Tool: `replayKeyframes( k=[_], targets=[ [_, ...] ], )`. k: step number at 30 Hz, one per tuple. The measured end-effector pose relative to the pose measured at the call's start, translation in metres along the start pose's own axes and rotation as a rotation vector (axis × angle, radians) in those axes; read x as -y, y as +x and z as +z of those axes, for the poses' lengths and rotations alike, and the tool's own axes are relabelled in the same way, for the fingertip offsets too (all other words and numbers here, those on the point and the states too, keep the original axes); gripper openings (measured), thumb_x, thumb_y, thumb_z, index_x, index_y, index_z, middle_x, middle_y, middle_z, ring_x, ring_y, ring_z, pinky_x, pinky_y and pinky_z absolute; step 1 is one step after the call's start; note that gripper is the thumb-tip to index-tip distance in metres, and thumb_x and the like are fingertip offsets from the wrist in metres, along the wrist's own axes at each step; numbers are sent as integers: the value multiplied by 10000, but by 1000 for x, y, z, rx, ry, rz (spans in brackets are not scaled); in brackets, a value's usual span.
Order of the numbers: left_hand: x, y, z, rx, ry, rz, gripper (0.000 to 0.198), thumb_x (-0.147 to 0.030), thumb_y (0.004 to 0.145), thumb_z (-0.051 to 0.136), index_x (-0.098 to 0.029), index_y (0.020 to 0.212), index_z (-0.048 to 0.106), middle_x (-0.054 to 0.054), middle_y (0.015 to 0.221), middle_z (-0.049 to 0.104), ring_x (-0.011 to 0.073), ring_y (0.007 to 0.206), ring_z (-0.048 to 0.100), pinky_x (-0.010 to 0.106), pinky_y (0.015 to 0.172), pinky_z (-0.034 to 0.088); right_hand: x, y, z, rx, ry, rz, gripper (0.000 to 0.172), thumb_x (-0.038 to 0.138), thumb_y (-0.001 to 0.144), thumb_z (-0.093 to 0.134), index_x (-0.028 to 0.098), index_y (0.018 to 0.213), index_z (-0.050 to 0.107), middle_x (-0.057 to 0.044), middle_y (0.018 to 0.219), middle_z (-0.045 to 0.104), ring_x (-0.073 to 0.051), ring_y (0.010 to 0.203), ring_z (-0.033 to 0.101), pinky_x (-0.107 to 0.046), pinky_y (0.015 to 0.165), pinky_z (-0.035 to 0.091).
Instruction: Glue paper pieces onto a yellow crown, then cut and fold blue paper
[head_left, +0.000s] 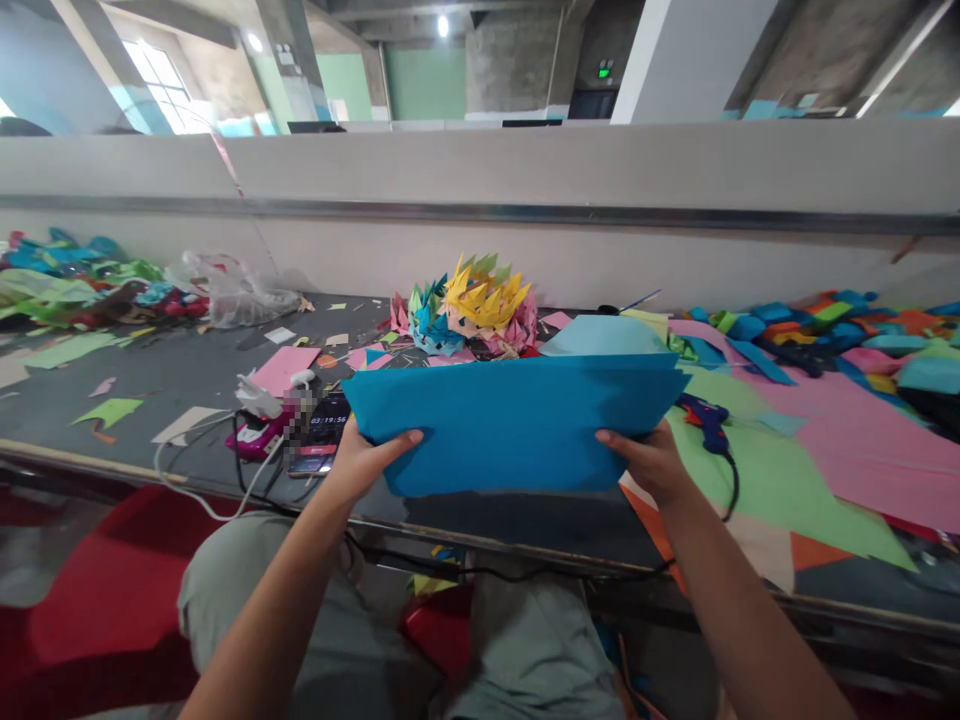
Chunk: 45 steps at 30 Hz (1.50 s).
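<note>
A wide piece of blue paper (510,425), seemingly folded or in several layers, is held up over the front edge of the dark table. My left hand (367,455) grips its left end, thumb on the near face and fingers hidden behind. On the right end, my right hand (652,455) pinches it the same way. Behind the blue paper stand folded paper crowns, a yellow one (484,298) and a blue one (431,320) among them. A light blue sheet (607,335) shows just past its top edge.
At left lie a phone (319,430), a magenta power strip (259,430) with cables, and a plastic bag (232,290). To the right, a glue gun (705,420) rests on green paper (780,470) beside pink sheets (885,440). Paper scraps litter the table (187,370).
</note>
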<state>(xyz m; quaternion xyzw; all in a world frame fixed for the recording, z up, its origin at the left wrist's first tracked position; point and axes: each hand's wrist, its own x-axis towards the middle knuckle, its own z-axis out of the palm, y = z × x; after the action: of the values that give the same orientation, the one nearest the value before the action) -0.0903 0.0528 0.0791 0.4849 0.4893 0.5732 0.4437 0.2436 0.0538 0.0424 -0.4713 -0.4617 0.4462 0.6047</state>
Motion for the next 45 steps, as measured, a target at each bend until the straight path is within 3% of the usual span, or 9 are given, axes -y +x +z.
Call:
replayKeyframes(
  k=[5,10,18,23,28,33,40,45],
  targets=[
    [-2,-4,3,61,101,-96,683,-393,441,846,-119,1031,641,136,986,698,321,890,660,385,716,581,-3,-1,-3,6,-46,40,574,336,467,837,217,1000,662,-74,995,703,-309,905,640,-418,700,557],
    [0,-2,7,75,137,31,660,-441,507,810,-133,1063,633,122,1053,680,304,959,637,386,822,540,-1,3,-6,-24,-33,-38,674,346,463,835,226,1091,619,-77,1091,668,-318,1010,597,-429,766,538],
    [2,-2,11,143,165,67,591,-487,608,742,-140,1076,639,112,1073,673,297,973,627,381,836,523,-5,2,-11,-77,-95,-13,560,371,430,837,207,941,677,-76,970,704,-333,949,609,-457,747,526],
    [1,-6,13,125,163,18,575,-479,570,764,-134,1018,662,110,1008,695,294,926,644,369,795,541,0,-2,-8,-125,-80,64,616,363,396,848,212,965,663,-80,1013,692,-349,980,597,-481,760,523],
    [-4,-6,21,91,168,0,579,-476,500,794,-144,962,685,99,959,707,306,902,650,362,738,562,4,2,-6,-109,-114,-14,720,354,404,846,205,1072,624,-98,1086,667,-354,1027,580,-500,807,511],
    [-3,-4,25,83,202,-25,503,-455,501,796,-137,880,703,102,906,715,305,852,661,368,713,566,1,4,-5,-39,-187,-15,643,332,433,837,205,1033,647,-82,1039,689,-344,996,599,-474,764,534],
    [-4,-4,20,44,201,-2,493,-432,479,809,-126,851,707,104,878,718,304,815,664,383,698,563,2,3,-7,-240,-194,-21,523,389,435,824,159,880,673,-104,923,712,-334,868,635,-448,680,539],
    [-6,-7,17,-26,231,-31,443,-436,457,798,-124,754,694,86,778,713,264,727,652,327,609,543,7,-3,-11,-214,-310,-31,430,447,517,776,177,838,682,-91,857,721,-303,798,647,-411,650,531]
  ],
)
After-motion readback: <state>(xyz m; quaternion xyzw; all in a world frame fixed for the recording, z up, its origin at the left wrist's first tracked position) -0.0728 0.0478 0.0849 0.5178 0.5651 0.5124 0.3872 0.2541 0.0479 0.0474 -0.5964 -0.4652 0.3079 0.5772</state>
